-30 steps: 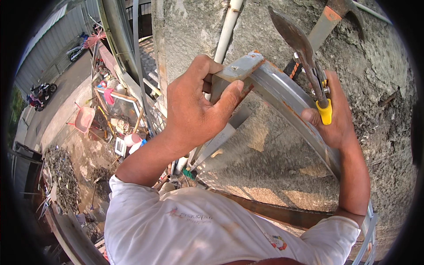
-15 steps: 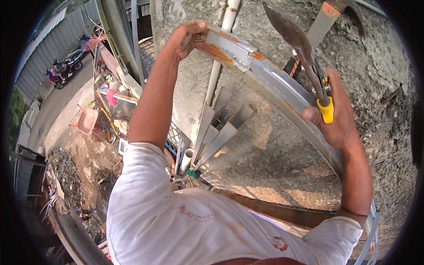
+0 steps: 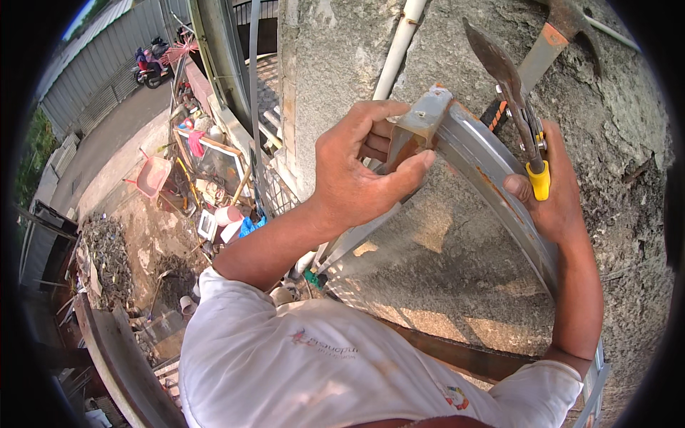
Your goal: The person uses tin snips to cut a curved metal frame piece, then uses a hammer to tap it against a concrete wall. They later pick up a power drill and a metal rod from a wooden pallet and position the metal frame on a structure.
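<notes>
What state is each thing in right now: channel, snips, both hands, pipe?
Metal channel: rust-streaked, held against the rough wall.
Left hand: gripping the channel's end.
Right hand: holding the snips and the channel.
Snips: blades closed, pointing up.
White pipe: upright on the wall.

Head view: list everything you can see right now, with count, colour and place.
metal channel: one, grey with rust patches, running from upper centre down to the right
tin snips: one, dark blades, yellow-tipped handle, upper right
hammer: one, rusty head, top right
concrete wall: one, grey, rough, centre and right
pipe: one, white, upright on the wall
motorbike: one, red and dark, upper left
wheelbarrow: one, pink, left
left hand: gripping the channel's end
right hand: holding the snips against the channel
</notes>
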Demonstrator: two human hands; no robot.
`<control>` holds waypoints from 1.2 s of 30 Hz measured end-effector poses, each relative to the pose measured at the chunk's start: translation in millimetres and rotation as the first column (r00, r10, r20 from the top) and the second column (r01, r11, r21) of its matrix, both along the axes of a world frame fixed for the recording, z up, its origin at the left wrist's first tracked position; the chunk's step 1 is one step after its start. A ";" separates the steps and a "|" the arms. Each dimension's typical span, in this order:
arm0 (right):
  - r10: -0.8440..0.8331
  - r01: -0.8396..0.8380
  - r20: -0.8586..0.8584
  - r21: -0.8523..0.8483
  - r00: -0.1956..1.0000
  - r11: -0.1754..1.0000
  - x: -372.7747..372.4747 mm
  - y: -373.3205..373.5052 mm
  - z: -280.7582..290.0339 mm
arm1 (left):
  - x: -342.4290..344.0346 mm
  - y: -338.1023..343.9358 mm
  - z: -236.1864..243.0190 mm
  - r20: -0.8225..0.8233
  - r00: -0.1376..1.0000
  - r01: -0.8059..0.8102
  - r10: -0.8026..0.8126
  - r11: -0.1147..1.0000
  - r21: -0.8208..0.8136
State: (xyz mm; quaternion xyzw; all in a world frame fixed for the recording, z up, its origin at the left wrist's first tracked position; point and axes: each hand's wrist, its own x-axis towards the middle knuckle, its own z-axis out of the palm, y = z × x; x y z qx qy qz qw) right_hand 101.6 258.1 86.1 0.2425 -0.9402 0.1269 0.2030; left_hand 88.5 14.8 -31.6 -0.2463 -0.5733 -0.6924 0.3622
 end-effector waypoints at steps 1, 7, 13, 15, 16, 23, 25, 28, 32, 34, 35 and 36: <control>-0.018 0.019 0.065 -0.022 0.998 1.000 -0.1 1.3 2.1 | 7.2 5.4 0.3 -0.065 0.982 -0.184 0.175 0.968 -0.172; -0.055 0.056 0.020 -0.047 0.998 0.997 5.5 11.5 -1.4 | 8.5 1.8 -10.7 -0.106 0.945 -0.323 0.310 0.832 -0.450; -0.035 0.035 0.008 -0.014 0.999 0.999 1.8 16.0 -2.1 | -3.2 -39.6 1.2 -0.326 0.867 -0.495 0.376 0.579 -0.648; -0.022 0.023 0.035 -0.026 0.999 0.999 1.6 13.8 -0.7 | -11.9 -53.8 7.7 -0.324 0.865 -0.495 0.383 0.546 -0.676; -0.003 0.007 0.054 -0.060 0.999 0.998 1.5 7.5 0.0 | -19.0 -60.8 8.8 -0.342 0.862 -0.502 0.374 0.540 -0.675; 0.020 -0.017 0.042 -0.067 0.999 0.998 3.1 4.3 1.6 | -79.1 -91.1 0.0 -0.471 0.775 -0.609 0.422 0.298 -0.735; 0.008 -0.005 0.040 -0.065 0.999 0.998 5.2 1.3 2.9 | -115.2 -90.5 -12.0 -0.505 0.766 -0.630 0.398 0.305 -0.714; -0.034 0.038 0.075 -0.056 0.997 0.998 7.1 -0.5 3.7 | -166.1 -85.8 -20.1 -0.496 0.818 -0.575 0.292 0.374 -0.728; -0.036 0.039 0.040 -0.073 0.999 0.997 7.3 -0.1 -0.7 | -187.8 -96.8 -13.5 -0.464 0.861 -0.504 0.209 0.471 -0.724; -0.001 0.005 0.044 -0.101 0.999 0.995 3.8 0.4 -2.1 | -181.9 -102.1 -14.7 -0.318 0.927 -0.371 0.198 0.610 -0.700; 0.015 -0.009 0.049 -0.114 0.999 0.993 2.1 2.0 -2.9 | -177.5 -103.0 -14.2 -0.241 0.953 -0.300 0.183 0.676 -0.673; 0.003 0.000 0.030 -0.117 1.000 0.993 1.1 4.6 -4.0 | -174.6 -103.5 -12.7 -0.033 0.997 -0.075 0.071 0.752 -0.655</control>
